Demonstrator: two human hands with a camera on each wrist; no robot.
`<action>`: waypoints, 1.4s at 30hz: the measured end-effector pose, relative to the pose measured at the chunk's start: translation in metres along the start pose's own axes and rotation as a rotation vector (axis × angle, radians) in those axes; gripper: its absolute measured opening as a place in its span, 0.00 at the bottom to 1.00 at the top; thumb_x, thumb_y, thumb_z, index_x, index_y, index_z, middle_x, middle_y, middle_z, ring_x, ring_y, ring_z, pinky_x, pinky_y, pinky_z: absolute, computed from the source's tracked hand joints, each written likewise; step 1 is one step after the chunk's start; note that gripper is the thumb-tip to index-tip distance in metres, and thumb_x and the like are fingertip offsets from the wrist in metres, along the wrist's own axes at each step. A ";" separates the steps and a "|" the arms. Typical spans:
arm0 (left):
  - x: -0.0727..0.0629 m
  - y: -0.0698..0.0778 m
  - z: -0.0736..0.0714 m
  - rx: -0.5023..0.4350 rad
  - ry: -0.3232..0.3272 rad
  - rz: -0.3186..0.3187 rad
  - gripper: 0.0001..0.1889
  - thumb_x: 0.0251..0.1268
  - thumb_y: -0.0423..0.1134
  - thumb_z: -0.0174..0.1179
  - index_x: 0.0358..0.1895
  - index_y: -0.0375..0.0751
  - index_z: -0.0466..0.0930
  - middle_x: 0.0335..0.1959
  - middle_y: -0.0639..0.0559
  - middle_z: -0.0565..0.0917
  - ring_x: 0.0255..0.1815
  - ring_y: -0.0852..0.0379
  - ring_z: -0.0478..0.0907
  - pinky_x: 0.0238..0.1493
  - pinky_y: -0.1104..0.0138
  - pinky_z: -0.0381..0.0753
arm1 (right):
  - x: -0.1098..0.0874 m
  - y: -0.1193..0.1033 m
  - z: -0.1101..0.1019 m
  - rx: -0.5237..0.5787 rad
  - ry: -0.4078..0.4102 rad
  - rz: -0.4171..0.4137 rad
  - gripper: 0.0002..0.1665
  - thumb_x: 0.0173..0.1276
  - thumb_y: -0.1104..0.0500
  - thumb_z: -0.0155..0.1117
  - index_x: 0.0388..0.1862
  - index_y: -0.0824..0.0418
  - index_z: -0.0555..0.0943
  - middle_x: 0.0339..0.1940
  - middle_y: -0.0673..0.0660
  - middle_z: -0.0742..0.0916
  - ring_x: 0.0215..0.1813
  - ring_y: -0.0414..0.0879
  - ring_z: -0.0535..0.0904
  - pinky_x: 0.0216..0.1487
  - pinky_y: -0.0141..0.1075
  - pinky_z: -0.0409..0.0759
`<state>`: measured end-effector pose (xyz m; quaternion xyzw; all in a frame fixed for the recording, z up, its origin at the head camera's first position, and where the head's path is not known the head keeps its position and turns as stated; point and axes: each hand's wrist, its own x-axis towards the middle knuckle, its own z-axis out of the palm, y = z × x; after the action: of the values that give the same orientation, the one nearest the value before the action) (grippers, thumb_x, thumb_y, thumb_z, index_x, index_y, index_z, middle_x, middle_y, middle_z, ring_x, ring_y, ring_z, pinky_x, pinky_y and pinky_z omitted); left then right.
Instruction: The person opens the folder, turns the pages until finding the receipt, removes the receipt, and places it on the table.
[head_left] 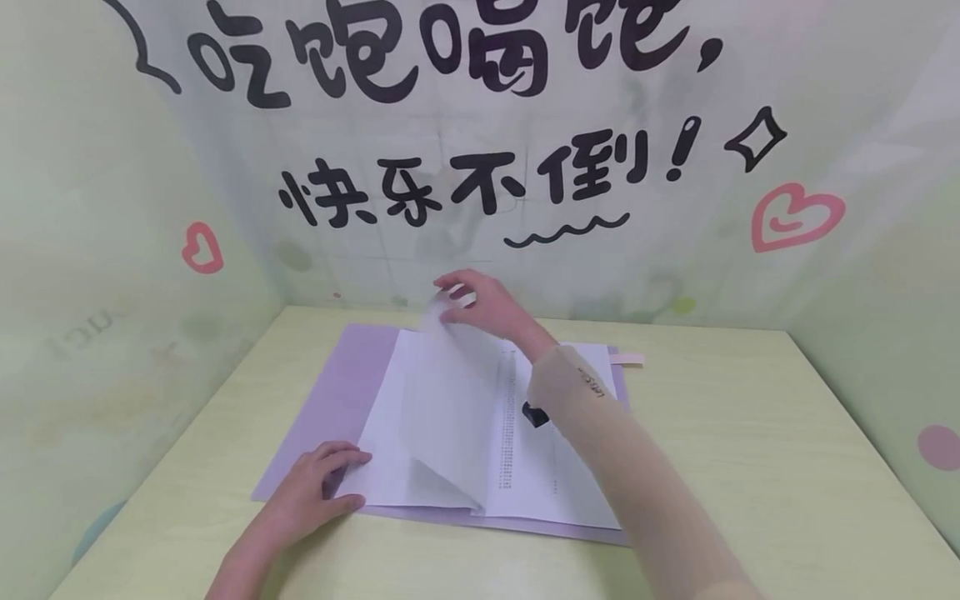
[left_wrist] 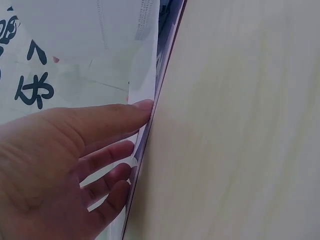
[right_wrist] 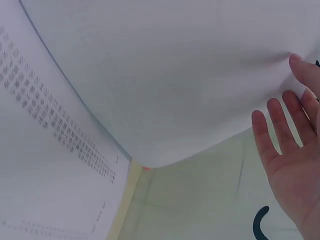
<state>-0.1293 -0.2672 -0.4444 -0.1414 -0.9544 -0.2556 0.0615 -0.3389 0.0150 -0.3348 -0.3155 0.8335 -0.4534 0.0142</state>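
A purple folder (head_left: 322, 392) lies spread on the table with white printed sheets (head_left: 517, 500) inside. My right hand (head_left: 483, 304) pinches the far edge of one raised sheet (head_left: 453, 400), which curves upright over the middle of the folder. In the right wrist view the thumb and index finger of that hand (right_wrist: 295, 130) are at the sheet's edge, with the other fingers extended. My left hand (head_left: 303, 492) rests at the near left corner of the pages. Its thumb (left_wrist: 142, 106) touches the folder's edge, and its other fingers are loosely bent on the paper.
A black clip-like piece (head_left: 536, 414) shows beside my right sleeve (head_left: 600, 417), partly hidden. A pink tab (head_left: 628, 359) sticks out at the folder's far right. The pale wood table (head_left: 750, 467) is bordered by a printed cloth wall (head_left: 465, 258).
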 end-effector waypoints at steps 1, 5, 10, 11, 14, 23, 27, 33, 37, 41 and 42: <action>0.000 0.000 0.000 0.000 0.001 0.001 0.26 0.46 0.40 0.76 0.53 0.47 0.83 0.57 0.47 0.81 0.57 0.41 0.75 0.58 0.44 0.75 | 0.000 0.000 0.005 0.004 -0.024 0.003 0.33 0.63 0.59 0.72 0.67 0.56 0.74 0.64 0.54 0.81 0.62 0.48 0.78 0.63 0.43 0.79; 0.001 0.001 -0.001 0.010 0.003 0.005 0.26 0.45 0.42 0.77 0.52 0.45 0.83 0.57 0.46 0.81 0.57 0.40 0.76 0.58 0.44 0.75 | 0.000 0.001 0.024 -0.031 -0.107 0.012 0.42 0.61 0.59 0.74 0.73 0.53 0.68 0.70 0.51 0.75 0.68 0.49 0.74 0.70 0.45 0.73; 0.000 0.000 -0.001 0.028 -0.004 -0.009 0.29 0.44 0.44 0.77 0.53 0.40 0.81 0.56 0.43 0.81 0.56 0.40 0.77 0.59 0.43 0.76 | 0.003 0.004 0.045 -0.055 -0.160 0.033 0.49 0.59 0.61 0.75 0.77 0.50 0.62 0.76 0.50 0.70 0.72 0.49 0.69 0.74 0.43 0.69; 0.000 0.000 -0.001 0.029 -0.005 -0.015 0.30 0.44 0.44 0.77 0.54 0.38 0.80 0.56 0.43 0.82 0.56 0.41 0.77 0.59 0.44 0.76 | 0.003 0.005 0.048 -0.059 -0.165 0.043 0.50 0.59 0.61 0.75 0.77 0.49 0.61 0.76 0.49 0.69 0.72 0.49 0.69 0.74 0.43 0.68; -0.001 -0.002 -0.001 0.040 0.008 -0.017 0.33 0.44 0.44 0.77 0.56 0.35 0.79 0.55 0.42 0.82 0.54 0.43 0.77 0.57 0.47 0.77 | 0.003 0.010 0.062 -0.069 -0.183 0.069 0.52 0.59 0.62 0.75 0.78 0.47 0.59 0.78 0.48 0.67 0.73 0.48 0.67 0.75 0.44 0.67; 0.001 -0.001 0.000 -0.026 0.023 -0.008 0.35 0.44 0.36 0.76 0.60 0.34 0.74 0.52 0.44 0.85 0.54 0.42 0.79 0.59 0.44 0.76 | -0.002 0.029 0.091 -0.116 -0.188 0.089 0.53 0.59 0.64 0.73 0.79 0.50 0.57 0.80 0.49 0.64 0.77 0.49 0.64 0.79 0.41 0.62; 0.000 0.002 -0.003 -0.053 0.002 -0.056 0.38 0.45 0.34 0.76 0.62 0.33 0.69 0.53 0.42 0.84 0.55 0.40 0.79 0.60 0.43 0.75 | -0.005 0.031 0.100 -0.099 -0.183 0.118 0.52 0.60 0.65 0.71 0.80 0.50 0.56 0.80 0.50 0.63 0.80 0.51 0.59 0.81 0.45 0.56; -0.001 0.004 -0.004 -0.062 -0.027 -0.107 0.39 0.44 0.34 0.77 0.62 0.33 0.66 0.54 0.41 0.83 0.52 0.46 0.79 0.56 0.50 0.79 | -0.007 0.034 0.109 -0.162 -0.225 0.175 0.55 0.60 0.61 0.72 0.80 0.41 0.53 0.82 0.47 0.60 0.82 0.52 0.51 0.81 0.56 0.51; -0.001 0.003 -0.003 -0.042 -0.007 -0.085 0.41 0.42 0.34 0.78 0.62 0.34 0.66 0.55 0.43 0.83 0.49 0.51 0.79 0.53 0.54 0.80 | -0.008 0.034 0.109 -0.251 -0.277 0.185 0.54 0.62 0.59 0.71 0.81 0.41 0.52 0.82 0.46 0.59 0.81 0.52 0.53 0.80 0.58 0.49; -0.001 0.003 -0.002 -0.005 0.008 -0.048 0.40 0.43 0.33 0.77 0.64 0.35 0.68 0.53 0.46 0.84 0.49 0.52 0.78 0.53 0.54 0.79 | -0.009 0.034 0.109 -0.294 -0.318 0.194 0.53 0.65 0.57 0.69 0.81 0.41 0.49 0.82 0.44 0.57 0.82 0.51 0.53 0.82 0.55 0.48; -0.002 0.003 -0.002 0.003 0.009 -0.035 0.40 0.43 0.33 0.76 0.64 0.35 0.69 0.53 0.46 0.83 0.50 0.51 0.78 0.54 0.53 0.78 | -0.009 0.035 0.110 -0.305 -0.324 0.191 0.54 0.65 0.57 0.69 0.81 0.40 0.49 0.83 0.43 0.57 0.81 0.51 0.53 0.81 0.54 0.49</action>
<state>-0.1270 -0.2665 -0.4417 -0.1234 -0.9569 -0.2556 0.0613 -0.3152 -0.0484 -0.4282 -0.3023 0.9051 -0.2625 0.1430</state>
